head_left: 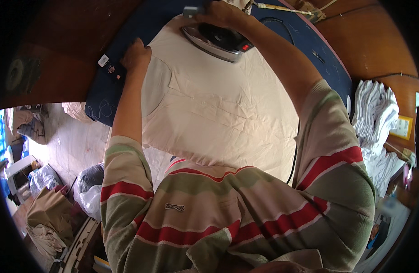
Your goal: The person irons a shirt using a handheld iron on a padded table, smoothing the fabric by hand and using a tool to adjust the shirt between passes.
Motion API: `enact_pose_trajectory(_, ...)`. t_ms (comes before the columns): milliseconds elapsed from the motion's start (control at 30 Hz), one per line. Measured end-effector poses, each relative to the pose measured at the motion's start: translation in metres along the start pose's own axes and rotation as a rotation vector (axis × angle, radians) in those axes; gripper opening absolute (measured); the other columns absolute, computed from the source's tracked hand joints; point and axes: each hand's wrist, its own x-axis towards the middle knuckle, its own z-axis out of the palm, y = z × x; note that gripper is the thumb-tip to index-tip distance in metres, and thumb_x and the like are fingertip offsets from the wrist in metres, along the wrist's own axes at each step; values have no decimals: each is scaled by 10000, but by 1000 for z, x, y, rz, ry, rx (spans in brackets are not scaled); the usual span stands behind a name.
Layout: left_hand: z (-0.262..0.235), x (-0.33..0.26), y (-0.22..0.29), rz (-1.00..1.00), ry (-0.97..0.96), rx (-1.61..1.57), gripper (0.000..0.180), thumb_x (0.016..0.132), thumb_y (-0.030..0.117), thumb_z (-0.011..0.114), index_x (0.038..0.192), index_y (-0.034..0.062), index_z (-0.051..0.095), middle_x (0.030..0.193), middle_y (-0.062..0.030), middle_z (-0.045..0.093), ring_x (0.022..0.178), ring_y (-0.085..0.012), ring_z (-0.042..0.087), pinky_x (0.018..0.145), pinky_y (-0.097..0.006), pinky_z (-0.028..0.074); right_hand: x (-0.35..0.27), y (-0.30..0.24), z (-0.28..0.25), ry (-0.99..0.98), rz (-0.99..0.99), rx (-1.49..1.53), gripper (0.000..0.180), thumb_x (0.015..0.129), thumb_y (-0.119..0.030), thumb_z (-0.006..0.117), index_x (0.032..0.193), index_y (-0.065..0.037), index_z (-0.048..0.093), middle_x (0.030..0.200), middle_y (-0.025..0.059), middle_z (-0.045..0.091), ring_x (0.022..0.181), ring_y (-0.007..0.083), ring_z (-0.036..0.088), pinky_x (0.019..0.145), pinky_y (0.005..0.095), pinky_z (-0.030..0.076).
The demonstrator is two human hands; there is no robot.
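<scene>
A beige cloth garment point(218, 109) is spread over a dark blue padded ironing table point(107, 98), its near part hanging toward me. Creases run across its middle and right side. My right hand point(223, 13) is closed round the handle of an electric iron point(212, 42), which rests on the far part of the garment with a small red light glowing at its heel. At the garment's far left edge, my left hand point(137, 55) is closed with fingers curled at the fabric; its fingertips are mostly hidden. A curved seam shows just right of my left forearm.
Small loose items point(110, 68) lie on the table left of my left hand. A dark cord point(282, 22) trails at the far right. White garments point(375, 111) hang at the right. Plastic bags point(89, 182) and brown cloth point(50, 214) sit on the floor at the left.
</scene>
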Motion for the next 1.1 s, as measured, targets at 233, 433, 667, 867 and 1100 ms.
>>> enact_pose_trajectory(233,67,-13,49,531,180,43,493,892,375,469,1351,208,399,1429,-45,359,1322,-246,308,999,-492,264,-166,-4,-14,-218,3,-35,563,791,-578,529,962,-49,618,799,195,651,802,352,641,709,432,508)
enact_pose_trajectory(433,59,-12,58,446,-3,205,574,917,488,378,1423,231,289,1501,-29,218,1385,-215,163,1042,-516,183,-208,32,-21,-36,342,34,538,808,-533,567,912,-8,623,735,207,639,699,364,637,655,419,502)
enact_pose_trajectory(667,53,6,56,386,-73,210,589,913,510,376,1432,254,261,1510,-11,189,1391,-218,155,1032,-583,184,-135,140,-30,194,512,-15,617,811,-595,529,990,-19,656,858,208,658,821,349,648,759,398,505)
enact_pose_trajectory(867,53,21,47,401,-63,251,581,921,523,340,1435,270,245,1514,4,177,1394,-211,145,1044,-574,167,-130,144,-30,122,323,-91,643,799,-618,531,1057,-39,638,906,196,661,841,322,654,780,386,504)
enact_pose_trajectory(1100,67,8,66,608,274,167,549,907,419,466,1411,267,307,1481,-32,264,1365,-217,231,1017,-547,219,-178,126,-42,-41,160,47,600,802,-569,573,1049,-25,618,806,193,656,737,312,654,703,379,520)
